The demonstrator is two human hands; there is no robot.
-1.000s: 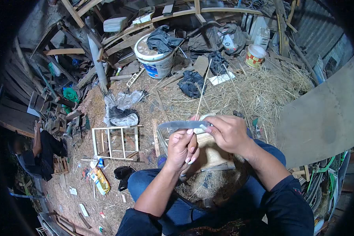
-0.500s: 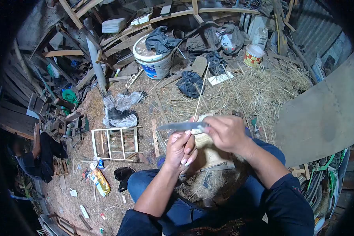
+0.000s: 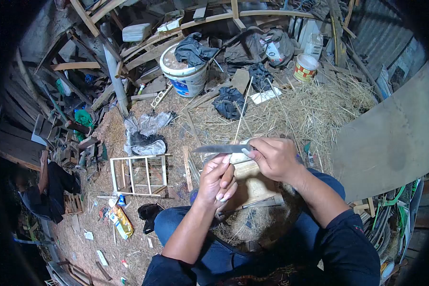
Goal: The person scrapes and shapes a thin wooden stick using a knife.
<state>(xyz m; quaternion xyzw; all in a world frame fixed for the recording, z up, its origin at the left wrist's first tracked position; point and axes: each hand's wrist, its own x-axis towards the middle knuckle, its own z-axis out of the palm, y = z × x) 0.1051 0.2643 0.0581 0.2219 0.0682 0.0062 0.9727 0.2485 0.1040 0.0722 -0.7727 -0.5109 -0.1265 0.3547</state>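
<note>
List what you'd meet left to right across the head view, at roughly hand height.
Seated person in dark clothes → pale wooden frame → upright-lying wood strip → left hand → right hand → big flat grey sheet.

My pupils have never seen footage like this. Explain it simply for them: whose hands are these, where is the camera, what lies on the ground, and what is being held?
There is no machine here: these are a person's own bare hands. The camera is worn on that person's head, looking forward and down, so the forearms reach in from the bottom. The left hand holds a thin stick; the right hand holds a knife, its blade lying crosswise to the stick. On the littered ground are a wooden frame, loose straw and a yellow packet. Further off stands a large bucket. Another person is at the far left.
</note>
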